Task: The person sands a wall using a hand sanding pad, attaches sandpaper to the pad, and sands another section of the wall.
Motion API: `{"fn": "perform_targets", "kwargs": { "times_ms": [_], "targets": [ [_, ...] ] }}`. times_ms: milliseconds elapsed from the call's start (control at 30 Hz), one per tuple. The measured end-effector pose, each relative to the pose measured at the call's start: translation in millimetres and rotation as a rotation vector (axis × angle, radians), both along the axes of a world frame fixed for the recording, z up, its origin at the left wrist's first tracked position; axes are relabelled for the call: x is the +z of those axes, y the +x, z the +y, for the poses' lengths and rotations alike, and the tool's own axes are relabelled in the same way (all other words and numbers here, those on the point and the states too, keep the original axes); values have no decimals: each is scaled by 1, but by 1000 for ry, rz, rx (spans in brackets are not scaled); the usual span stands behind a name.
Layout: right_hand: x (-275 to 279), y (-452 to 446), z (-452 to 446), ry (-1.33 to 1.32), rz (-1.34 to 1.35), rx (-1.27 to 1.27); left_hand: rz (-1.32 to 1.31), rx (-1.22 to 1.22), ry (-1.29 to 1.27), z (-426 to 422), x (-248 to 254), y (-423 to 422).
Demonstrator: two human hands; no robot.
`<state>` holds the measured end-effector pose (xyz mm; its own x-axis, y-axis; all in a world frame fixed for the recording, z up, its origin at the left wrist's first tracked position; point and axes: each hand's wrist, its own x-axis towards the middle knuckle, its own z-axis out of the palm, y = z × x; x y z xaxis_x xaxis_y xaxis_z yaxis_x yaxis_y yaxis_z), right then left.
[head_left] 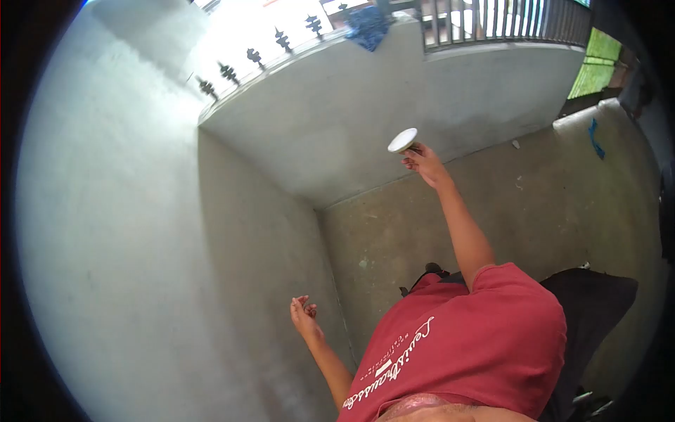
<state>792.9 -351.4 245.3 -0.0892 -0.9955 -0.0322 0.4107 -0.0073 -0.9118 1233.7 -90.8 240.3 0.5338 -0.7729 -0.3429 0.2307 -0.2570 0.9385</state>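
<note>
right hand [424, 164] pinching some round white-topped thing [403, 140] up near top centre, left hand [305, 318] kinda loosely half-curled, lower middle of frame, plain grey wall [246, 267] alongside

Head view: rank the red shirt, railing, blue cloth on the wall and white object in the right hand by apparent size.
1. Red shirt (nearest the camera)
2. Railing
3. Blue cloth
4. White object

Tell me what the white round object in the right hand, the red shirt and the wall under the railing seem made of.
White round object: perhaps plastic or ceramic; its pale face looks smooth, details are too small.
Red shirt: probably cotton knit, matte, softly folded.
Wall: likely cement plaster, dull blotchy grey.
</note>
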Motion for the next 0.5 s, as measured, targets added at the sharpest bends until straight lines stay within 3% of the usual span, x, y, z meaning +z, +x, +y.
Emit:
{"fn": "perform_targets", "kwargs": {
  "times_ms": [67, 133, 167, 233, 367, 400, 500],
  "targets": [
    [-2, -85, 0, 44, -49, -40, -6, -4, -5, -17, 25, -75],
    [-39, -120, -1, 61, -54, -128, 83, -18, -67, -53, -19, -96],
    [-3, -158, 31, 64, -123, -126, 63, -23, -55, -28, 27, -133],
    [-28, -188, 27, 49, -167, -178, 107, -102, -11, -70, -13, -153],
    [-45, -245, 43, 114, -56, -243, 115, -271, -11, -128, -27, -203],
    [-18, -285, 83, 156, -1, -221, 65, -326, -13, -98, 19, -246],
    [-39, -275, 78, 231, 73, -262, 25, -471, 5, -175, 3, -240]
  ]
}}
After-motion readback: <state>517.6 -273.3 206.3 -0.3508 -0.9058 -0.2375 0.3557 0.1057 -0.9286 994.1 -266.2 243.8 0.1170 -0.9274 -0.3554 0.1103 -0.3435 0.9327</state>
